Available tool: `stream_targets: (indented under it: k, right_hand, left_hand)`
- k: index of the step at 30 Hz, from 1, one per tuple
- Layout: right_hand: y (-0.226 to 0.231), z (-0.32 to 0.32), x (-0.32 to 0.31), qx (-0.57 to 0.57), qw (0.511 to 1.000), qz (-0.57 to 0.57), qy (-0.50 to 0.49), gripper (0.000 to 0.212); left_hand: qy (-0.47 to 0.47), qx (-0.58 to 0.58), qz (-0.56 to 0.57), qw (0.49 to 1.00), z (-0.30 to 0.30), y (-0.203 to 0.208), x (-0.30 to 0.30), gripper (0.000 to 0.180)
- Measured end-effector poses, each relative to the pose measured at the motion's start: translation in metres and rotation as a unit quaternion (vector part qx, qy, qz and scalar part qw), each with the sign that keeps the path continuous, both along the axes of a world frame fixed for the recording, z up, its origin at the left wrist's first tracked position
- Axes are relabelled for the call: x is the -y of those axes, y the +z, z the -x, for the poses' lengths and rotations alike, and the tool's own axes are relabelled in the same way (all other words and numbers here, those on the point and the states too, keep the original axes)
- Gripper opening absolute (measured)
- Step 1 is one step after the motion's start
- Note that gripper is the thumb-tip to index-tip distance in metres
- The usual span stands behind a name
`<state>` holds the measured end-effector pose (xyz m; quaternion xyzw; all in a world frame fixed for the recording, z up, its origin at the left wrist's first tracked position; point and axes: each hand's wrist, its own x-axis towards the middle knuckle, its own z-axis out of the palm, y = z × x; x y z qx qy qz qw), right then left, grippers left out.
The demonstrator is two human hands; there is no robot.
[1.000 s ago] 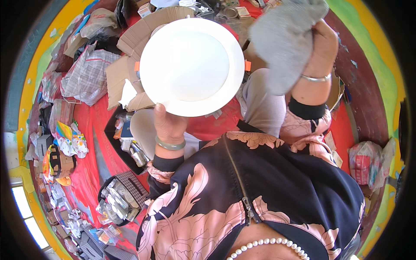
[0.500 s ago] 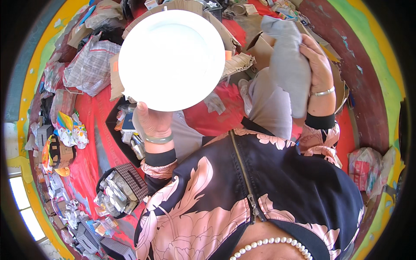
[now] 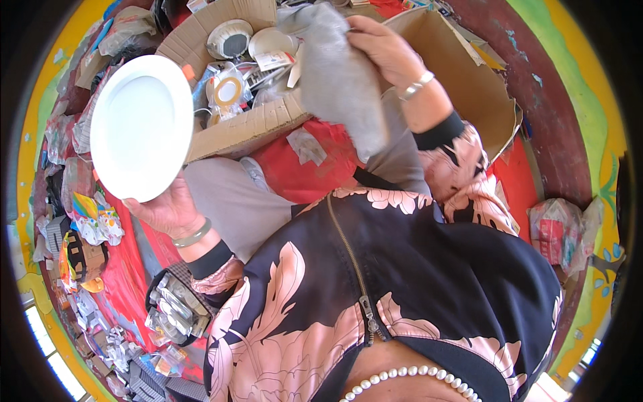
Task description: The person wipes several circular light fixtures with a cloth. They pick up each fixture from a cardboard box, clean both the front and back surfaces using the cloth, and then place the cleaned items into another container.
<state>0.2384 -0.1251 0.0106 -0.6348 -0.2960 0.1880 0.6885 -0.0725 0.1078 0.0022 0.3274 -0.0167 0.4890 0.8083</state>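
A round white downlight panel [image 3: 140, 127] is in my left hand [image 3: 167, 211], which grips its lower edge with the thumb in front. An orange clip [image 3: 188, 72] shows at the panel's right side. My right hand [image 3: 388, 52] pinches a limp grey cloth [image 3: 338, 84] by its upper part. The cloth hangs in front of the right end of a cardboard box [image 3: 251, 127]. Inside that box lie a round white lamp with a dark centre [image 3: 230, 41], a white disc with a tan ring [image 3: 228, 90] and other small pieces.
A second open cardboard box [image 3: 462, 87] stands to the right. On the left are a checked container of packaged parts [image 3: 177, 308], colourful plastic bags [image 3: 97, 218] and small cartons along the wall. A plastic-wrapped red bundle [image 3: 557, 231] sits at the right. Red sheeting [image 3: 315, 181] covers the floor.
The downlight panel has moved left and tilted, uncovering the contents of the box behind it. My right hand has brought the grey cloth leftward, over toward that box.
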Motion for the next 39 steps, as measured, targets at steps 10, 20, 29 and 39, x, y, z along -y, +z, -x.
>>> stream_targets:
  k: [10,20,29,39]
  right_hand:
    - [-0.004,0.005,0.013,0.367,0.841,0.387,0.089,0.023]
    - [-0.230,0.108,-0.054,0.301,0.567,0.618,0.454,0.018]
    - [-0.372,0.003,-0.112,0.221,0.626,0.712,0.231,0.018]
    - [-0.448,-0.080,-0.166,0.224,0.615,0.735,0.177,0.018]
  left_hand:
    - [0.041,-0.008,0.031,0.999,0.010,-0.010,-0.015,0.087]
    - [-0.015,0.050,0.043,0.998,-0.065,-0.008,-0.044,0.087]
    - [0.137,-0.051,0.126,0.981,-0.074,-0.020,-0.040,0.079]
    - [0.313,-0.414,-0.071,0.852,-0.073,-0.051,-0.044,0.069]
